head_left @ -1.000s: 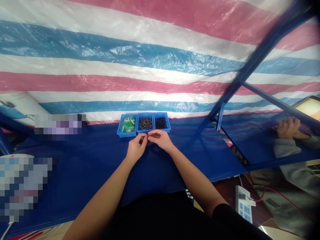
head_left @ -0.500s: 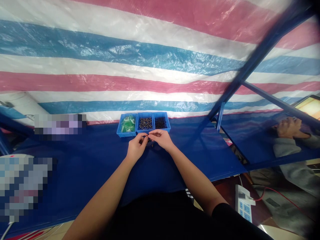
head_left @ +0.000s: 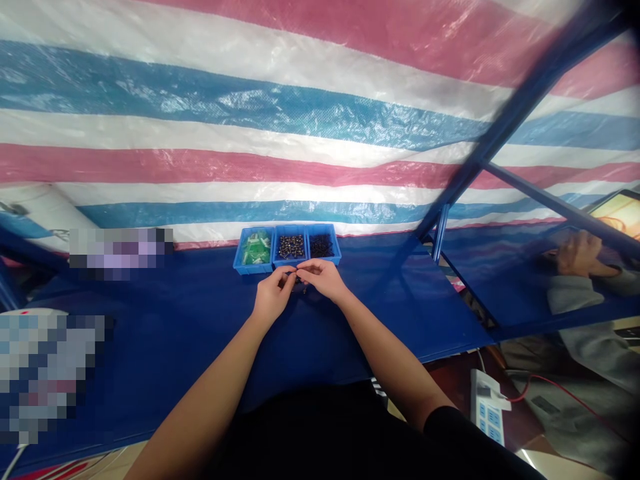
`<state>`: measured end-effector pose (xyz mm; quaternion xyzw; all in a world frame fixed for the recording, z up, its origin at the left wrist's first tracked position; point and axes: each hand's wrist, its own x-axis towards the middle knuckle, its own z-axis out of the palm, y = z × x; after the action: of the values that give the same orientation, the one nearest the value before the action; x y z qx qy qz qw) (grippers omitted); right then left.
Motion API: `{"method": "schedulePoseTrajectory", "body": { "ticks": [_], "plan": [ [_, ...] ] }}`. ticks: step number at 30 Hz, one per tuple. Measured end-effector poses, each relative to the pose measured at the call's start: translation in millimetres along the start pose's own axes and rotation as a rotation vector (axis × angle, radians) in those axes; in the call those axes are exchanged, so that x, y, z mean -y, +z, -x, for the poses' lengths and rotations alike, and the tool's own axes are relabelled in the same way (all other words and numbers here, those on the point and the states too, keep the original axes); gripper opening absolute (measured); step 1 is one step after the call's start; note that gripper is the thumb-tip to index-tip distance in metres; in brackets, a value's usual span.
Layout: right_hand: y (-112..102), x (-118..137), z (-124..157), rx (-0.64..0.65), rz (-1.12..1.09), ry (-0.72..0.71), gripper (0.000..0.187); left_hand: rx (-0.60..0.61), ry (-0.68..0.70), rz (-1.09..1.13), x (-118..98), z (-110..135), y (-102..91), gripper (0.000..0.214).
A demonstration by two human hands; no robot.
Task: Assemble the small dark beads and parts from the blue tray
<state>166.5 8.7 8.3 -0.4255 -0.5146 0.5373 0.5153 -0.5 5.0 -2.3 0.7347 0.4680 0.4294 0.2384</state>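
My left hand (head_left: 273, 291) and my right hand (head_left: 323, 279) meet fingertip to fingertip over the blue table, just in front of three small blue bins. Both are closed in a pinch; whatever sits between the fingers is too small and too covered to name. Some small dark pieces (head_left: 304, 289) lie on the table below the fingers. The left bin (head_left: 253, 269) contains green and clear plastic packets (head_left: 257, 247). In the middle bin are many small brass-and-dark metal parts (head_left: 291, 247), and the right bin is filled with small black parts (head_left: 321, 245).
A blue metal frame post (head_left: 465, 170) rises at the right. Beyond it, another person's hands (head_left: 580, 255) are clasped near a screen. A white power strip (head_left: 490, 410) with a red cable hangs below the table's right edge. Blurred-out items (head_left: 120, 250) lie at the left.
My hands stay almost in place, with only a slight shift of the fingertips. The other person's hands have moved a little.
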Motion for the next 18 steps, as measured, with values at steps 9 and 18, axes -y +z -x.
{"method": "schedulePoseTrajectory", "body": {
  "ticks": [9, 18],
  "plan": [
    [0.3, 5.4, 1.9, -0.010, 0.018, 0.001, 0.035, 0.009, -0.035, 0.003, -4.0, -0.1, -0.9, 0.030],
    [0.3, 4.0, 2.1, 0.021, -0.001, -0.006, 0.032, -0.014, -0.009, -0.038, -4.0, 0.0, -1.6, 0.026]
  ]
}}
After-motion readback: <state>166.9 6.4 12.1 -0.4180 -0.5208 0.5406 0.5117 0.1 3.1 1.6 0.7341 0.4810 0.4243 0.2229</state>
